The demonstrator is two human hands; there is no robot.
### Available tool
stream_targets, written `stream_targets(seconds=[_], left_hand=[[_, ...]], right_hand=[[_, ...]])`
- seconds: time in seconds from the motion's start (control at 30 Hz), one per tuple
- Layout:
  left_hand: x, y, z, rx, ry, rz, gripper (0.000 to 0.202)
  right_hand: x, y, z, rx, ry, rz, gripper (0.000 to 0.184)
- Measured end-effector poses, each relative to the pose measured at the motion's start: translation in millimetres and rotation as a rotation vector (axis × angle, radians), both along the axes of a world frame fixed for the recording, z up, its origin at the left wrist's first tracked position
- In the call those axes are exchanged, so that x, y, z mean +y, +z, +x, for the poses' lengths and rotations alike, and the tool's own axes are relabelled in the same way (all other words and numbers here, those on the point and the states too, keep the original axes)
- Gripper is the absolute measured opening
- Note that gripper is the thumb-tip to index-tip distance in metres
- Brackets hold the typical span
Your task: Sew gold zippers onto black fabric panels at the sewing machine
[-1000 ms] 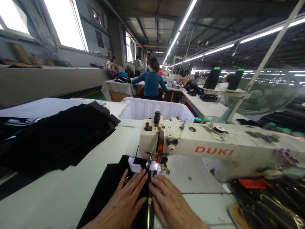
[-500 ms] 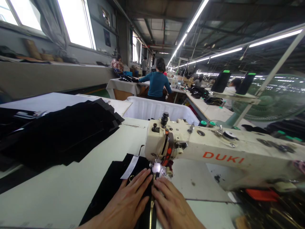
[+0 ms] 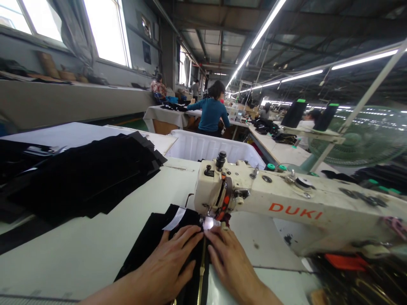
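Note:
Black fabric (image 3: 143,241) lies under the head of a cream sewing machine (image 3: 210,186), with a gold metal zipper (image 3: 202,267) running lengthwise along it. A white label strip (image 3: 174,218) crosses the fabric's far end. My left hand (image 3: 168,262) rests flat on the fabric left of the zipper, fingers stretched towards the lit needle area. On the zipper's right side, my right hand (image 3: 230,254) has its fingers extended, their tips touching the work close to the presser foot. The needle itself is lost in the lamp's glare.
A stack of black fabric pieces (image 3: 85,178) covers the table's left side. Behind the machine stands a white plastic bin (image 3: 216,146). Black thread cones (image 3: 294,113) and a green fan (image 3: 359,135) are at right. A person in teal (image 3: 210,114) works farther back.
My right hand has shifted forward, its fingertips now nearer the presser foot. My left hand stays on the fabric almost in place. The person in teal has turned their head.

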State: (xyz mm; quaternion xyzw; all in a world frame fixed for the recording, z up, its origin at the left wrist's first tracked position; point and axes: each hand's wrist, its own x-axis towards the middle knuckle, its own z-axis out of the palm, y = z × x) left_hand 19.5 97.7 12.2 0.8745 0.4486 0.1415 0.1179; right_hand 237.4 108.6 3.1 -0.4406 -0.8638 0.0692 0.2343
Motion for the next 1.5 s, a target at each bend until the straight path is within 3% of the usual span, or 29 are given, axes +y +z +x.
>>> stream_targets(seconds=[0.4,0.63,0.9,1.37,1.5], left_hand=[[11.6,-17.8,-6.5,-0.009,-0.02,0.097,0.06],[11.7,-17.0,-3.4,0.022,-0.017,0.06,0.059],[15.7,-9.0,-0.9,0.023,-0.018,0.033,0.057],[14.2,-19.9,-3.5,-0.013,-0.054,0.091,0.061],[18.9,-9.8,-1.6,-0.027,-0.058,0.114,0.055]], right_hand=[[15.8,-14.3,-6.6,-0.21,-0.015,0.22,0.044],[15.5,-20.2,-3.7,-0.132,0.024,0.262,0.04],[19.1,-20.7,-5.9,-0.082,0.035,0.284,0.035],[17.4,-20.2,-2.7,-0.086,0.041,0.239,0.039],[20.1,-24.0,-0.5,-0.111,0.041,0.227,0.04]])
